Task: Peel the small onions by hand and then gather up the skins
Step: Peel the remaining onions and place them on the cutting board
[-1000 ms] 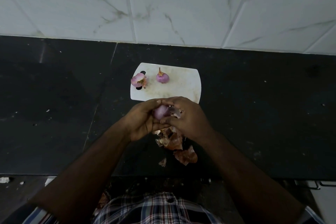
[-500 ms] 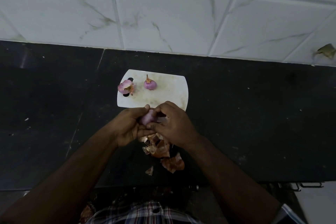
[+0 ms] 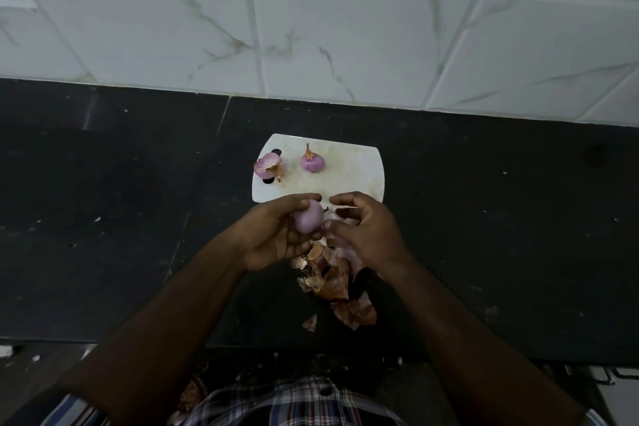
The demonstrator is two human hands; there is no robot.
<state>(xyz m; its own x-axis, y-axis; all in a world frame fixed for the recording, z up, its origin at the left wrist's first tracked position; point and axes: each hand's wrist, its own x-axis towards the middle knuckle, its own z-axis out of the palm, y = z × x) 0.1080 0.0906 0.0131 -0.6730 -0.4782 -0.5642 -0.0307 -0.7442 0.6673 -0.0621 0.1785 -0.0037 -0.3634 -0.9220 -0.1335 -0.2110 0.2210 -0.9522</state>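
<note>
Purple peeled onion gripped in the left hand above the black countertop's front half.
Right hand, fingers curled, pinches a pale strip of skin beside it. Two more onions lie on the white cutting board near the back edge; brown skins are heaped beneath the hands.

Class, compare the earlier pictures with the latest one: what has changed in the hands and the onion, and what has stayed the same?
The right hand has pulled away from the onion, opening a gap; it was closed against it before. The left hand still grips that onion, now showing more bare purple. The two onions on the cutting board and the skins on the counter are unchanged.
</note>
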